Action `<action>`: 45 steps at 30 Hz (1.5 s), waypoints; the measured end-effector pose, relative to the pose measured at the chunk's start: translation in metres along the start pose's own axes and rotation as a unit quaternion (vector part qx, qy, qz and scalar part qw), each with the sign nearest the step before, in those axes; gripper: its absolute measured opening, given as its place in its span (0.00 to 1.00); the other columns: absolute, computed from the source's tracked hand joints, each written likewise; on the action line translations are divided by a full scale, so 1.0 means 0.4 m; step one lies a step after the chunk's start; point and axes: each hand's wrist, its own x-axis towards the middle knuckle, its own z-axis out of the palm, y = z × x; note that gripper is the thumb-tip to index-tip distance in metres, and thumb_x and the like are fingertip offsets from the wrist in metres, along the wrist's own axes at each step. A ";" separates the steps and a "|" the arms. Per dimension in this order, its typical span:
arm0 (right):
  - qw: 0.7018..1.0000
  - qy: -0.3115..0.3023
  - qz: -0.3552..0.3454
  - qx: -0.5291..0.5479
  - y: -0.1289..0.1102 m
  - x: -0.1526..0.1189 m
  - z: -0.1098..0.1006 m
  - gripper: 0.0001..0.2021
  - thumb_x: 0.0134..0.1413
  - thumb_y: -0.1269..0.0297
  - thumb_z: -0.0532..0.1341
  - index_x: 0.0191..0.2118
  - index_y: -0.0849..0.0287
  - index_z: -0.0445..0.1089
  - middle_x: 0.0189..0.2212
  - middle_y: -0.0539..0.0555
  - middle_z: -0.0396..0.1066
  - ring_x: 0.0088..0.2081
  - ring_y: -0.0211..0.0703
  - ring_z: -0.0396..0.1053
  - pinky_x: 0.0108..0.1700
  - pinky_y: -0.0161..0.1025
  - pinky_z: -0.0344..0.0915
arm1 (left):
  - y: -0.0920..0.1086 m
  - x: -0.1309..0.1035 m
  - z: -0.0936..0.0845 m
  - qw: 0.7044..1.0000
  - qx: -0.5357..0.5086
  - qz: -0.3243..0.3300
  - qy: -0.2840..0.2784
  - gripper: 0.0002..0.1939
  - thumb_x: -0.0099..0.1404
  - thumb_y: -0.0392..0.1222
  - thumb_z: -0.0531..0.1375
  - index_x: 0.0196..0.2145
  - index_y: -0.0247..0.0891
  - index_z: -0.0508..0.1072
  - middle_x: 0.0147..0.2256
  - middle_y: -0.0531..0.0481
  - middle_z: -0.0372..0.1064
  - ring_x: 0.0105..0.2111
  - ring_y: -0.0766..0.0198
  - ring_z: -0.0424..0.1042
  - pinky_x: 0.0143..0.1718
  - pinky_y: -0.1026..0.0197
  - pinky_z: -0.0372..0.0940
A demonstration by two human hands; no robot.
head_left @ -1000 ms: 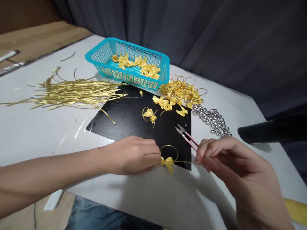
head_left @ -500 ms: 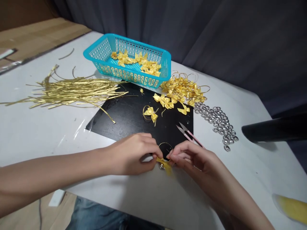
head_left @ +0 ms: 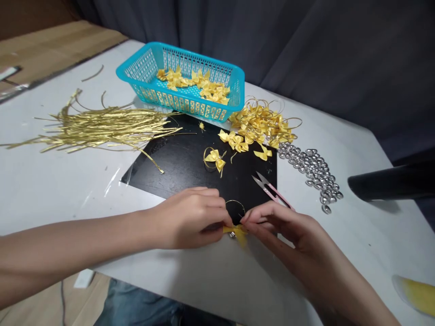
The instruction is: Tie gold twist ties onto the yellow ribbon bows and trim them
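Between both hands, over the near edge of the black mat [head_left: 170,167], is a yellow ribbon bow [head_left: 240,236] with a silver bead [head_left: 232,234] beside it and a thin gold cord loop [head_left: 235,201] rising behind. My left hand [head_left: 195,219] pinches the bow's left side between thumb and fingers. From the right, my right hand [head_left: 275,226] has its fingertips pressed together at the bow's right side, by the cord; the exact grip is partly hidden. Just behind my right hand lie pink-handled snips [head_left: 272,189], blades apart. A bow with a gold loop [head_left: 215,158] rests on the mat.
A blue basket [head_left: 186,100] holding yellow bows stands at the back. Gold cords [head_left: 112,129] lie to the left. Looped bows [head_left: 261,122] and silver beads [head_left: 312,167] are heaped to the right, near a black cylindrical object [head_left: 390,182]. A yellow item [head_left: 418,294] sits lower right.
My right hand's fingertips have closed in on the bow, and the bow looks more level. The whole view has shifted slightly.
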 end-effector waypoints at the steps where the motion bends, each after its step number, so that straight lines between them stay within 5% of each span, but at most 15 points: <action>1: 0.999 0.014 -0.019 -0.028 -0.004 -0.002 -0.002 0.04 0.59 0.64 0.60 0.34 0.53 0.71 0.31 0.48 0.75 0.32 0.37 0.73 0.34 0.30 0.69 | 0.001 0.000 0.000 1.000 0.010 0.005 0.005 0.07 0.64 0.34 0.57 0.35 0.38 0.75 0.30 0.52 0.74 0.30 0.66 0.67 0.33 0.63 0.60; 7: 0.984 0.041 -0.053 -0.162 -0.026 -0.025 -0.001 0.06 0.57 0.67 0.59 0.30 0.53 0.72 0.22 0.45 0.72 0.23 0.35 0.69 0.26 0.30 0.65 | 0.001 -0.003 0.002 0.995 0.080 0.048 0.023 0.08 0.64 0.34 0.55 0.33 0.37 0.74 0.28 0.53 0.71 0.29 0.65 0.64 0.30 0.61 0.56; 26: 0.981 -0.004 0.010 -0.194 -0.034 -0.031 0.011 0.10 0.61 0.64 0.54 0.31 0.52 0.70 0.24 0.45 0.73 0.24 0.37 0.72 0.26 0.31 0.64 | 0.003 -0.007 0.006 0.988 0.142 0.041 0.053 0.11 0.65 0.34 0.52 0.30 0.40 0.72 0.24 0.55 0.67 0.26 0.66 0.60 0.28 0.59 0.50; 45: 0.978 0.052 -0.018 -0.200 -0.025 -0.028 0.028 0.11 0.62 0.64 0.53 0.30 0.52 0.69 0.21 0.46 0.71 0.20 0.37 0.69 0.22 0.31 0.61 | 0.004 -0.007 -0.001 0.990 0.122 0.013 0.064 0.09 0.65 0.35 0.53 0.28 0.39 0.71 0.24 0.54 0.66 0.25 0.67 0.61 0.28 0.60 0.51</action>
